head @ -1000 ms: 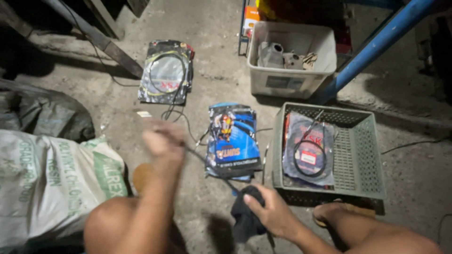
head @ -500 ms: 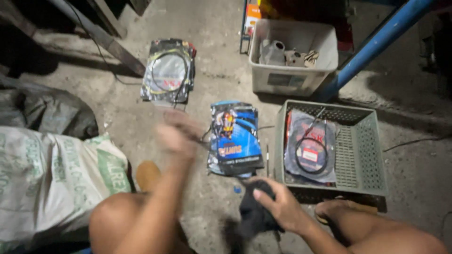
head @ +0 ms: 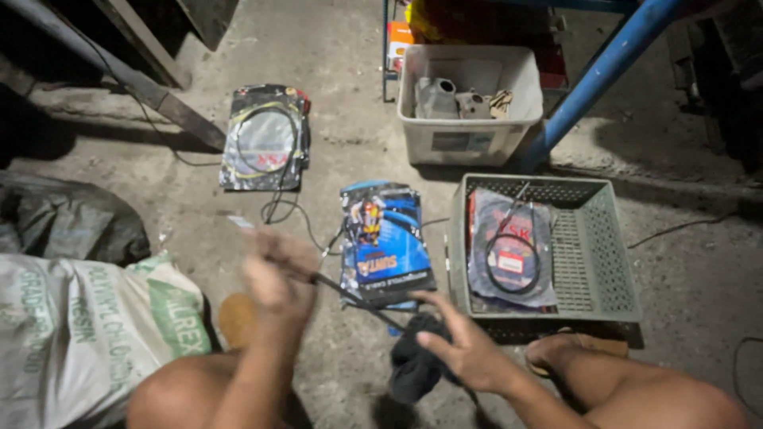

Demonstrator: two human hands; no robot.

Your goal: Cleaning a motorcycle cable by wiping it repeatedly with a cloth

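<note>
Black cable [head: 350,292]; dark cloth [head: 415,367]; grey-green basket [head: 592,246]; blue packet [head: 384,238]

Ahead of you lie a blue cable packet [head: 385,242] on the floor, a clear one [head: 265,139] farther left, another with a red-and-white label [head: 511,261] in the grey basket [head: 604,246], and a printed white sack [head: 83,334] at your left.

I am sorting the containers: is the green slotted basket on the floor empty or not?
Not empty. The green basket holds a flat packet with a coiled black cable, lying in its left part; its right part shows bare slotted bottom.
</note>
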